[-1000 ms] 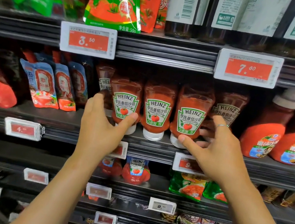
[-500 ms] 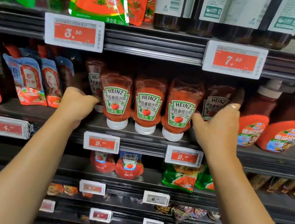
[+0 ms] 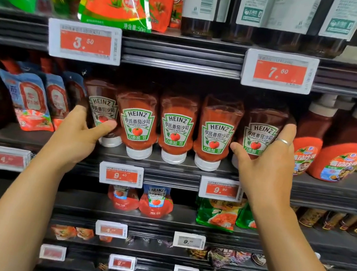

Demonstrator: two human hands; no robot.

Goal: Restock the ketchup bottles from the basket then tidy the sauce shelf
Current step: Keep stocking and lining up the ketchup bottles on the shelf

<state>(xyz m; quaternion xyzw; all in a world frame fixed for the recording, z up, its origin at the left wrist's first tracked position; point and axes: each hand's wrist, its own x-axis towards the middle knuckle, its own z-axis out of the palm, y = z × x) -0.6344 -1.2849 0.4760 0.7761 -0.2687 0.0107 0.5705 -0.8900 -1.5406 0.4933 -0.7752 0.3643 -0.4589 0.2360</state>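
Left hand [image 3: 77,134] fingers grip leftmost ketchup bottle [image 3: 101,107]; right hand [image 3: 267,165] fingers grip rightmost bottle [image 3: 260,130]

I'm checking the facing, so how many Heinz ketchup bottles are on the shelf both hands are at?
5: leftmost bottle set back, held by the left hand; three fronted; rightmost bottle set back, held by the right hand. More may hide behind.

Dark tiered store shelving [image 3: 182,54] filling the view, white-framed red price tags [image 3: 84,42] clipped along shelf front edges, even overhead light
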